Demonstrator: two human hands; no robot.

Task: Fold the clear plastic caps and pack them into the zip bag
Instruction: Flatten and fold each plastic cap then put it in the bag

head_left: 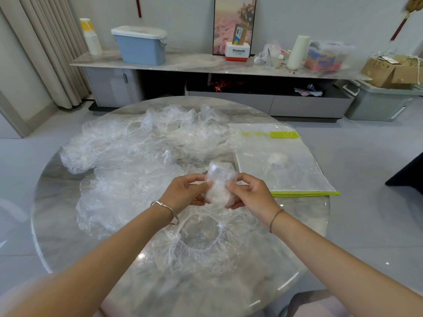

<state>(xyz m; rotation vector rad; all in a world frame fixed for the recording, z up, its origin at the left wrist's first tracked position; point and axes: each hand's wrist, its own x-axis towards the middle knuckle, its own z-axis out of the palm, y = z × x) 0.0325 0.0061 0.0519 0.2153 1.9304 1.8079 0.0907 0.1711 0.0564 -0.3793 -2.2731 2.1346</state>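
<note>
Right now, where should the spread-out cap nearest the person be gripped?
Pinch the spread-out cap at its gathered elastic ring, coming from above. It lies flat on the table, and the puckered ring probably gives fingers more to catch than thin film.

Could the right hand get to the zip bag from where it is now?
Probably yes. The zip bag lies flat on the table just beside the right hand, with nothing between them. That hand and the left hand both grip the folded cap.
</note>
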